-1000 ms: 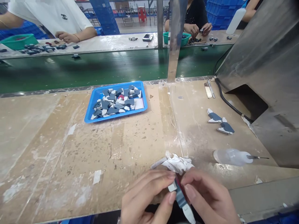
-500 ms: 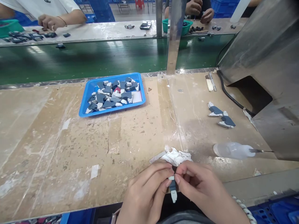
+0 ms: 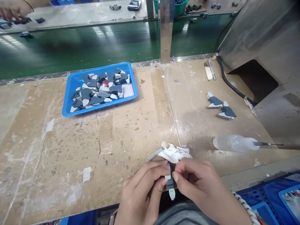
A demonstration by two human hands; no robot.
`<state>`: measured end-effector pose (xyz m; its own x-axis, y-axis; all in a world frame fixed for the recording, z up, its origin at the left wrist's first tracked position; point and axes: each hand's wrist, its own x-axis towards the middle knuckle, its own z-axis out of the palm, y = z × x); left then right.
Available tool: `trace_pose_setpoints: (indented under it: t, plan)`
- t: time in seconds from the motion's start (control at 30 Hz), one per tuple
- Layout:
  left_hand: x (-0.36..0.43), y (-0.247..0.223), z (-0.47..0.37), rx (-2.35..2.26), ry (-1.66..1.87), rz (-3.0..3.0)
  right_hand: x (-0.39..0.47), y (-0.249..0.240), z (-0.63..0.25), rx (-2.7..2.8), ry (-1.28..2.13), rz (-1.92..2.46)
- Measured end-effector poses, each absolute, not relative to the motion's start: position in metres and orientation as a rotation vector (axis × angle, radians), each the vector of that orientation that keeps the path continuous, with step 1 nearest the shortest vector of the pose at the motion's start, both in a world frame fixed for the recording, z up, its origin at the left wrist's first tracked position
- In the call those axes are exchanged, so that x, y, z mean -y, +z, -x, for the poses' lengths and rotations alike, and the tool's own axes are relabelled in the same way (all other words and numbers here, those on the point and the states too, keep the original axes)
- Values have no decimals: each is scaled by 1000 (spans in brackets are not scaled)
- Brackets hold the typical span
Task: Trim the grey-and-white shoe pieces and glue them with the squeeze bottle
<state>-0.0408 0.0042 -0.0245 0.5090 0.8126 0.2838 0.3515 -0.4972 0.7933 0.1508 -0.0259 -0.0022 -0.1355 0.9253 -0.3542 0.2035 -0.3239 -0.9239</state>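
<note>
My left hand [image 3: 144,190] pinches a small dark-grey and off-white plastic part [image 3: 170,184] between thumb and fingers, near the table's front edge. The part's pale tip points down toward me. On its other side is my right hand [image 3: 199,181], with thumb and forefinger pinched together close to the part. What those right fingertips hold, if anything, is too small to make out. Just beyond both hands lies a crumpled white cloth [image 3: 174,153], with a flat greyish strip [image 3: 154,154] sticking out at its left.
A blue tray [image 3: 100,108] of similar parts stands back left. Two grey-and-white parts [image 3: 227,112], a plastic bottle with a needle tip [image 3: 234,143] and a thin blade-like tool [image 3: 212,69] lie right, by a metal housing [image 3: 278,125]. Behind runs a green conveyor [image 3: 93,47]; a co-worker's hand [image 3: 14,12] is beyond.
The view has tilted down and shifted slightly right. In the left fingers the part shows more of its pale upper piece, and the right fingertips sit a little apart from it.
</note>
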Motion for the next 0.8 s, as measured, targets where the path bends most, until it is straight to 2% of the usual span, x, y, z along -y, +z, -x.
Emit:
trace_pose_setpoints:
  t: [0.8]
  plan:
    - [-4,-22,39,-988,855,-2107,19,-5,-148,1047,1698,1487]
